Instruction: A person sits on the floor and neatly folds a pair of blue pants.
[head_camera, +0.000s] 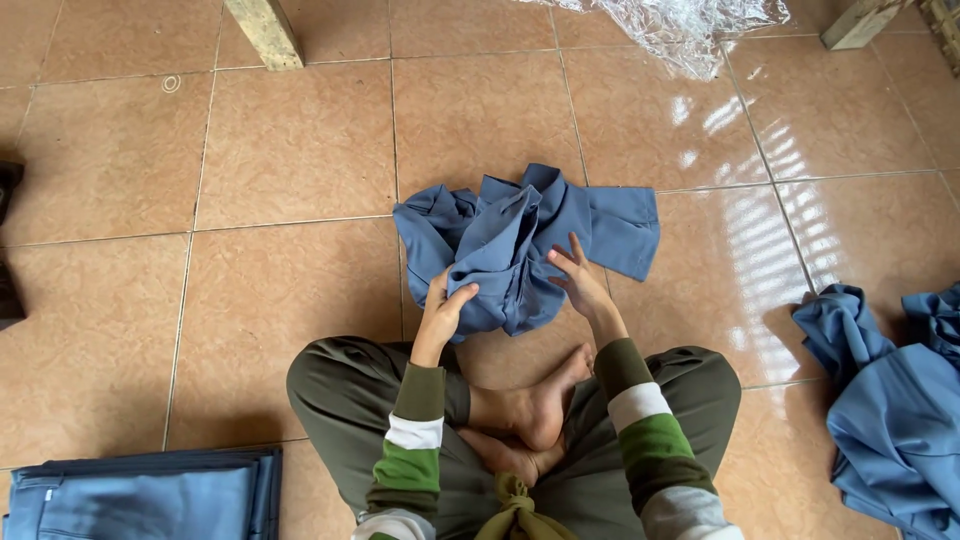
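A crumpled blue garment (520, 245) lies on the tiled floor (290, 150), directly ahead of the crossed legs and bare feet (530, 410) of a seated person. The left hand (443, 310) is closed on the garment's near left edge, cloth pinched between thumb and fingers. The right hand (577, 277) is laid flat and open on the near right side of the garment, fingers spread, nothing gripped. The cloth is judged soft, light and limp: it is bunched into deep folds at the centre, with one flatter panel spread out to the right. It is likely to sag and slip unless taken at seams or hems; the firmer stitched edges nearest the hands look the best places to take hold. To the left of the garment and nearer the person, at the bottom of the view, a neat stack of folded blue cloth (150, 495) is seen. To the right of the garment, well apart, a loose heap of similar blue clothing (890, 400) is piled. Beyond the garment, at the top of the view, crinkled clear plastic sheeting (680, 25) is noted, with a wooden leg (265, 32) to its left and another wooden piece (860, 22) to its right.
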